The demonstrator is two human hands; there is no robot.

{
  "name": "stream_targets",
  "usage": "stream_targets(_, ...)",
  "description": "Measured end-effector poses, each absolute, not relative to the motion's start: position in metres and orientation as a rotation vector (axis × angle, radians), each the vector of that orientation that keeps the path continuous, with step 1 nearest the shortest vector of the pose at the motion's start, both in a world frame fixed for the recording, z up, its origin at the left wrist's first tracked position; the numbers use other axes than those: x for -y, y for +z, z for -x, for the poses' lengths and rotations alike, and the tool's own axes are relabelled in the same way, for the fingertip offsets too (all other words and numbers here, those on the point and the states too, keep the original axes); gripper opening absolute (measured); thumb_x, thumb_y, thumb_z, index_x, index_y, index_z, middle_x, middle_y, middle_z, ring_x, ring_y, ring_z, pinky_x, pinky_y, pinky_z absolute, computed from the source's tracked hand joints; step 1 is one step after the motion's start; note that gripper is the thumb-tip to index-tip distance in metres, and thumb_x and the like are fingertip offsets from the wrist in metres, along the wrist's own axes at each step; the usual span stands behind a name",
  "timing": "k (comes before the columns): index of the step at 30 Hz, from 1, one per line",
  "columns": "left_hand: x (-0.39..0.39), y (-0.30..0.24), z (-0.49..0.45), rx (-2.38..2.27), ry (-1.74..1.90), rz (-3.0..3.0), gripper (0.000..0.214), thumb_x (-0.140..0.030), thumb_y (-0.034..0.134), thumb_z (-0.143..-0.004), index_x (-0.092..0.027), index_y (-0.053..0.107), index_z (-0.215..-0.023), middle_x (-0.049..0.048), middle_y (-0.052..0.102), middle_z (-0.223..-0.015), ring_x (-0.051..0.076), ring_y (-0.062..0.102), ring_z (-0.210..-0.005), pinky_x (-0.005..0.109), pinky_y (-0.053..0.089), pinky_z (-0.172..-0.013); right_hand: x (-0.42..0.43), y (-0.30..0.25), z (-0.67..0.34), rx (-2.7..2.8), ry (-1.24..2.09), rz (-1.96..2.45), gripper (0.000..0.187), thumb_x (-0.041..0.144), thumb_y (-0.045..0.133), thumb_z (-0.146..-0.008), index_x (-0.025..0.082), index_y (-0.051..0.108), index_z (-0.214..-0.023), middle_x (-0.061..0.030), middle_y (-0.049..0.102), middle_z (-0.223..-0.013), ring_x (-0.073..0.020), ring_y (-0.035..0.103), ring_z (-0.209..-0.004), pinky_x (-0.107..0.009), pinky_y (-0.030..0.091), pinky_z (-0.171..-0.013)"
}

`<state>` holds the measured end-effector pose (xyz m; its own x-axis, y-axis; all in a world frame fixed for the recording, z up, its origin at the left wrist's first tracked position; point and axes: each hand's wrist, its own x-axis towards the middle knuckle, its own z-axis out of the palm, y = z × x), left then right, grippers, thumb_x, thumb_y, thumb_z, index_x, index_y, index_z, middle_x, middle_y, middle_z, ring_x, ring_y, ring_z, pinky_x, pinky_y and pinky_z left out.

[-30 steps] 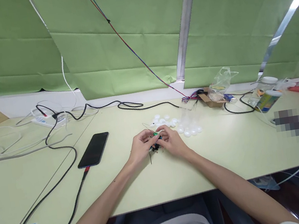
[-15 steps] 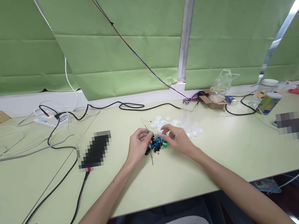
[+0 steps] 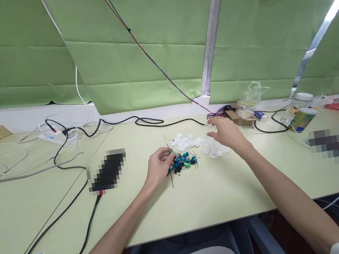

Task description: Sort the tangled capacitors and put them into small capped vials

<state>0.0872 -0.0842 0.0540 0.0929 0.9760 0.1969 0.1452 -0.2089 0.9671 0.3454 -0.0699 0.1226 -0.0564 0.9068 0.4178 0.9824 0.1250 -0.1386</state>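
The left hand (image 3: 158, 167) is being held curled at the middle of the surface, thumb and forefinger seemingly pinched on a green part (image 3: 171, 152) at the left end of a heap of small electronic parts (image 3: 183, 161); the right hand (image 3: 228, 134) is being stretched out, fingers loose and gripping nothing, toward the far edge, past the white caps (image 3: 187, 141) and over the clear tubes (image 3: 208, 138); whether a tube is being touched cannot be told. The step is being judged as a picking-over of the parts, one at a time; a light, narrow pinch on a single tube is being called for, so that the caps are not being scattered. The heap is being spread with its long axis along the near edge; the wire legs are pointing many ways, one long leg (image 3: 171, 179) toward the near edge.
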Motion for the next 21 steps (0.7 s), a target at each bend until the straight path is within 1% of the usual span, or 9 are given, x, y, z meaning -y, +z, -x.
stream_targets(4, 0.084, 0.053, -0.088, -1.154, 1.226, -1.507, 0.04, -0.051, 0.072, -0.071, -0.017, 0.065, -0.089, 0.0038, 0.064, -0.077, 0.015, 0.056, -0.061, 0.027, 0.045, -0.055, 0.065, 0.122, -0.345, 2.06, -0.257, 1.881, 0.035, 0.026, 0.072, -0.081, 0.018, 0.065, -0.114, -0.0138, 0.068, -0.108, -0.0307, 0.064, -0.099, -0.036, 0.046, -0.076)
stream_targets(8, 0.085, 0.053, -0.089, -1.145, 1.216, -1.505, 0.039, -0.051, 0.072, -0.071, -0.017, 0.065, -0.088, 0.0038, 0.064, -0.075, 0.015, 0.057, -0.063, 0.027, 0.045, -0.055, 0.062, 0.121, -0.345, 2.111, -0.277, 1.884, 0.034, 0.024, 0.072, -0.081, 0.017, 0.065, -0.113, -0.0147, 0.068, -0.107, -0.0303, 0.064, -0.097, -0.035, 0.046, -0.074)
stream_targets(13, 0.085, 0.053, -0.089, -1.148, 1.224, -1.498, 0.04, -0.052, 0.073, -0.069, -0.017, 0.065, -0.086, 0.0036, 0.064, -0.073, 0.016, 0.058, -0.063, 0.027, 0.044, -0.055, 0.058, 0.124, -0.344, 2.136, -0.238, 1.852, 0.031, 0.024, 0.074, -0.078, 0.017, 0.066, -0.108, -0.0133, 0.069, -0.103, -0.028, 0.065, -0.092, -0.034, 0.045, -0.073)
stream_targets(16, 0.083, 0.052, -0.088, -1.145, 1.23, -1.514, 0.04, -0.053, 0.073, -0.07, -0.017, 0.065, -0.086, 0.0034, 0.064, -0.074, 0.015, 0.057, -0.062, 0.027, 0.044, -0.055, 0.059, 0.128, -0.342, 2.114, -0.213, 1.834, 0.029, 0.023, 0.074, -0.077, 0.017, 0.066, -0.104, -0.0121, 0.07, -0.101, -0.0281, 0.064, -0.094, -0.034, 0.044, -0.073)
stream_targets(21, 0.083, 0.051, -0.087, -1.159, 1.233, -1.523, 0.037, -0.051, 0.072, -0.071, -0.017, 0.065, -0.086, 0.0035, 0.064, -0.075, 0.015, 0.055, -0.06, 0.027, 0.043, -0.056, 0.078, 0.14, -0.333, 2.03, -0.203, 1.672, 0.024, 0.022, 0.069, -0.079, 0.018, 0.062, -0.102, -0.0097, 0.07, -0.099, -0.0271, 0.064, -0.092, -0.035, 0.044, -0.076)
